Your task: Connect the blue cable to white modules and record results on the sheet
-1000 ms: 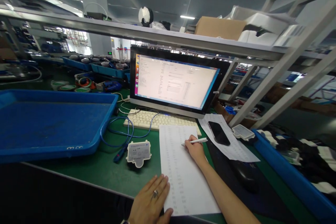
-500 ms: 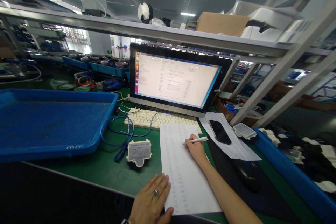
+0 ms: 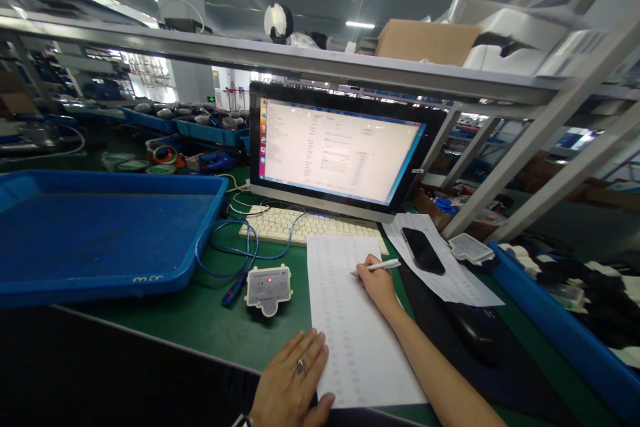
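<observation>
A white pen (image 3: pixel 384 265) is gripped in my right hand (image 3: pixel 379 285), its tip at the upper part of a printed sheet of paper (image 3: pixel 350 340). Rows of small print run down the sheet, too faint to read. My left hand (image 3: pixel 295 377) lies flat with fingers stretched, across the sheet's lower left edge and the green table. A ring is on one finger. Left of the sheet sits a pale plastic device (image 3: pixel 269 288) with a grey label and a small red light, beside a blue cable (image 3: pixel 235 290).
A white keyboard (image 3: pixel 280 223) and a monitor (image 3: pixel 335 153) stand behind the sheet. To the left is a large blue tray (image 3: pixel 115 233). A phone (image 3: pixel 423 250) on papers, a black mouse (image 3: pixel 473 332) and a blue bin (image 3: pixel 560 333) of parts are on the right.
A red light now shows on the pale device, where none showed before. The whole view has shifted slightly. Both hands keep nearly the same places, the pen still on the sheet.
</observation>
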Demonstrator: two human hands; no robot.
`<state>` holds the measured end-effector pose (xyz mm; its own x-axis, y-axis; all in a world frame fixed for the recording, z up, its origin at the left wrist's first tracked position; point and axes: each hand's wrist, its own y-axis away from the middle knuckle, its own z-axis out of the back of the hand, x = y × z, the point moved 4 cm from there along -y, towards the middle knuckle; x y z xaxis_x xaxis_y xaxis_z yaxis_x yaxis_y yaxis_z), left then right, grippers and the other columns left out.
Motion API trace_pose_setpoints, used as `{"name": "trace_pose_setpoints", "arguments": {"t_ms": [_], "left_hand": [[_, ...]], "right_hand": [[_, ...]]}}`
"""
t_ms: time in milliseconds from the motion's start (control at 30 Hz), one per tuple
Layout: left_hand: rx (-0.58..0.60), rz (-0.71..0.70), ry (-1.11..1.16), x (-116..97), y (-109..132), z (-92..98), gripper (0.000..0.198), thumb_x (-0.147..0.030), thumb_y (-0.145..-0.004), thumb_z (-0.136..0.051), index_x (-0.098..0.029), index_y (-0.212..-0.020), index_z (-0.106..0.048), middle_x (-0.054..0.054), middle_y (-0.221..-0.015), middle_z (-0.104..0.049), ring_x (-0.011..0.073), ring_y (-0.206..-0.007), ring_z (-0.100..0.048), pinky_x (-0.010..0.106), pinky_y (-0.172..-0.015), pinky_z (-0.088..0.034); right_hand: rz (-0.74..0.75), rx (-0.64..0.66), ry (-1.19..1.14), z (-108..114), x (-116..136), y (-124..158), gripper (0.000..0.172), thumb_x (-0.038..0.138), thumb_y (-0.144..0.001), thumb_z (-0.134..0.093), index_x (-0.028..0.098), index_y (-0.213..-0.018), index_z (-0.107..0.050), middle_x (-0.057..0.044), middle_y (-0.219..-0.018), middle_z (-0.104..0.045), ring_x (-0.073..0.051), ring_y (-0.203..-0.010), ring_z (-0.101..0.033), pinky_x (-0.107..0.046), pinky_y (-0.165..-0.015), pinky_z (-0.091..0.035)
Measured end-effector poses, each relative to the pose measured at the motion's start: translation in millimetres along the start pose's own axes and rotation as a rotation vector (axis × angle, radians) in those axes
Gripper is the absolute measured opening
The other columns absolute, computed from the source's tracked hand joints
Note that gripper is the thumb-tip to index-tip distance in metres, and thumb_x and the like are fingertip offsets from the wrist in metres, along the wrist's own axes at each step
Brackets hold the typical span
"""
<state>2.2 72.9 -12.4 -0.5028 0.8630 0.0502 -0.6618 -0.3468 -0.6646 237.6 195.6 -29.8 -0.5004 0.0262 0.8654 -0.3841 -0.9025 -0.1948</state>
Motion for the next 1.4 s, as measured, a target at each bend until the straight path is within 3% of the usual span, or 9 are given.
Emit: {"name": "trace_pose_setpoints", "arguments": {"t_ms": [233,767,1000,1100,1200,1300,1400], "left_hand": [[-0.007,-0.028,-0.061,-1.9,-1.8,1.7,0.040,-0.031,-0.080,-0.047,-0.006,-0.109,-0.058,0.012,-0.110,-0.062,0.0226,-0.108,-0.054,0.035,-0.084,-0.053],[0.005,-0.032,-0.071,-1.5,-2.3,1.7,0.041,-0.035,-0.081,-0.047,-0.006,-0.109,-0.058,0.012,-0.110,-0.062,0.0227,-0.109,-0.054,0.035,-0.085,-0.053],[-0.009,-0.055,-0.105,-0.9,-2.1,0.5,0.039,-0.034,-0.082,-0.045,-0.007,-0.104,-0.061,0.011,-0.106,-0.065,0.0215,-0.104,-0.057,0.033,-0.082,-0.054],[-0.042,-0.073,-0.112,2.2,0.4,-3.0,0.040,-0.040,-0.083,-0.045,-0.009,-0.104,-0.061,0.009,-0.106,-0.065,0.0192,-0.106,-0.056,0.030,-0.090,-0.050],[-0.098,-0.103,-0.123,4.9,3.5,-8.1,0.047,-0.048,-0.087,-0.039,-0.011,-0.103,-0.062,0.007,-0.106,-0.064,0.0163,-0.108,-0.054,0.028,-0.103,-0.037],[-0.164,-0.096,-0.165,6.6,5.8,-15.3,0.034,-0.029,-0.093,-0.033,-0.014,-0.098,-0.063,0.003,-0.103,-0.065,0.0122,-0.104,-0.057,0.029,-0.110,-0.023],[-0.233,-0.082,-0.198,7.8,6.6,-24.2,0.038,-0.008,-0.091,-0.027,-0.015,-0.090,-0.064,0.000,-0.097,-0.067,0.0093,-0.096,-0.060,0.031,-0.112,-0.018]], "right_hand": [[0.003,-0.011,-0.005,-0.2,-0.9,-1.2,0.018,0.034,-0.061,-0.046,0.024,-0.050,-0.035,0.005,-0.037,-0.044,-0.013,-0.040,-0.042,-0.026,-0.048,-0.034],[-0.009,-0.021,-0.003,1.2,-1.2,-1.5,0.019,0.034,-0.061,-0.046,0.023,-0.050,-0.036,0.005,-0.038,-0.045,-0.014,-0.043,-0.042,-0.026,-0.050,-0.033],[-0.036,-0.084,-0.064,6.4,-0.5,-2.0,0.020,0.035,-0.058,-0.047,0.023,-0.047,-0.035,0.005,-0.037,-0.041,-0.013,-0.042,-0.039,-0.026,-0.048,-0.032],[-0.076,-0.148,-0.127,11.0,-4.3,-2.7,0.019,0.034,-0.060,-0.046,0.023,-0.048,-0.036,0.005,-0.038,-0.041,-0.012,-0.040,-0.039,-0.025,-0.045,-0.033],[-0.107,-0.174,-0.195,11.9,-9.4,-3.7,0.019,0.034,-0.060,-0.047,0.023,-0.048,-0.038,0.005,-0.036,-0.038,-0.011,-0.037,-0.035,-0.024,-0.040,-0.030],[-0.130,-0.176,-0.261,12.8,-15.0,-6.0,0.021,0.037,-0.061,-0.048,0.022,-0.049,-0.038,0.006,-0.034,-0.036,-0.010,-0.033,-0.031,-0.023,-0.035,-0.026],[-0.148,-0.187,-0.303,21.2,-18.7,-8.7,0.025,0.041,-0.062,-0.050,0.021,-0.051,-0.039,0.005,-0.035,-0.039,-0.009,-0.032,-0.029,-0.021,-0.032,-0.022]]}}
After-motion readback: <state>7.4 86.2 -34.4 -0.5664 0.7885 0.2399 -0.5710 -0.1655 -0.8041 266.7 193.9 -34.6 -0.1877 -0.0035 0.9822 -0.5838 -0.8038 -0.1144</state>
